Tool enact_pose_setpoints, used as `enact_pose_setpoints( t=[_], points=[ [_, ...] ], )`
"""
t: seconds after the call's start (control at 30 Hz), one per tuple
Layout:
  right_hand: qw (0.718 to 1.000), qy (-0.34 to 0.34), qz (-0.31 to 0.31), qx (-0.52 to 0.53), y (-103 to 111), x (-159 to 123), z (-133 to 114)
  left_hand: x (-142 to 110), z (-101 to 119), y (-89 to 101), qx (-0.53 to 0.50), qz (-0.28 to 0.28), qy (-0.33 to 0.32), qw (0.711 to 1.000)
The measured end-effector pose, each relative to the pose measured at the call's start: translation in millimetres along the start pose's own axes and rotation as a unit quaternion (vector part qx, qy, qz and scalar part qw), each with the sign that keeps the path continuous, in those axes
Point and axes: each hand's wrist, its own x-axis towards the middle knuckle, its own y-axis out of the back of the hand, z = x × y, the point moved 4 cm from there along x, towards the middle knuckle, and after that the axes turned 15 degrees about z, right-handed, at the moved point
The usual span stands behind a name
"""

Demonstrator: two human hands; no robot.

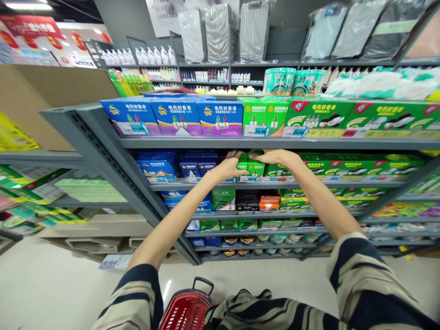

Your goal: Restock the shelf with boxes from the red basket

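Two small green boxes of mosquito repellent liquid stand side by side on the second shelf, a left green box (242, 162) and a right green box (256, 168). My left hand (229, 167) is at their left side, its thumb across the front and its other fingers reaching back into the shelf. From the right, my right hand (271, 156) curls over the top of the right box, with its fingertips partly hidden. Both hands grip the pair between them. Left of my left hand are dark blue boxes (190, 166); wider green boxes (316, 167) line the shelf to the right.
Above my hands runs the top shelf edge (206, 143), carrying blue boxes (178, 114) and green boxes (319, 114). A grey upright (103, 151) stands at the left. A red shopping basket (187, 311) sits on the floor by my legs. Lower shelves hold more boxes and tins.
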Motion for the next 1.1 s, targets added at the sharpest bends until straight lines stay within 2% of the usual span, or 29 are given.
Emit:
enact_pose_setpoints(
  t=[0.07,0.13,0.27,0.5,0.63,0.7,0.73,0.77,0.83,0.9,0.93,0.97,1.0,1.03,1.1],
  points=[
    [0.999,0.026,-0.043,0.019,1.2,-8.9,-9.5,1.7,-1.4,-0.7,0.011,-0.004,0.0,1.0],
    [0.998,0.034,-0.06,0.009,4.0,-15.8,-13.7,3.8,-3.4,-2.4,0.016,-0.012,-0.006,1.0],
    [0.998,0.018,-0.064,-0.007,9.3,-21.6,-11.4,6.8,-7.5,-5.6,0.033,-0.029,-0.007,0.999],
    [0.996,0.062,-0.06,-0.017,2.3,-20.1,-7.7,6.3,-2.4,-2.6,0.067,-0.036,-0.007,0.997],
    [0.996,0.085,-0.026,-0.023,8.8,-19.6,-7.9,10.7,6.7,18.4,0.019,-0.015,0.028,0.999],
    [0.996,0.088,0.019,0.001,12.9,-35.5,-7.4,-4.6,18.4,32.3,-0.038,0.032,0.026,0.998],
    [0.995,0.082,0.053,0.019,11.0,-51.5,-5.7,-22.4,25.4,36.3,-0.072,0.065,0.023,0.995],
    [0.992,0.073,0.096,0.041,4.2,-73.8,-3.1,-48.8,32.1,36.4,-0.107,0.103,0.023,0.989],
    [0.974,0.04,0.2,0.097,-30.1,-137.2,5.0,-128.7,40.4,19.2,-0.163,0.173,0.064,0.969],
    [0.933,-0.003,0.306,0.191,-93.6,-219.7,13.8,-240.7,41.7,-21.6,-0.195,0.224,0.175,0.939],
    [0.916,-0.053,0.318,0.24,-136.1,-264.0,18.4,-305.9,41.3,-50.4,-0.188,0.206,0.281,0.918],
    [0.917,-0.133,0.264,0.267,-185.2,-308.3,21.8,-375.5,43.9,-81.4,-0.174,0.157,0.409,0.882],
    [0.928,-0.219,0.151,0.261,-236.3,-354.2,22.2,-446.9,52.6,-109.8,-0.153,0.096,0.535,0.825],
    [0.929,-0.289,0.016,0.233,-282.9,-402.9,19.2,-515.2,68.6,-131.6,-0.123,0.04,0.635,0.762],
    [0.912,-0.319,-0.172,0.194,-345.6,-496.0,4.8,-627.7,114.3,-157.1,-0.091,-0.069,0.741,0.662]
  ],
)
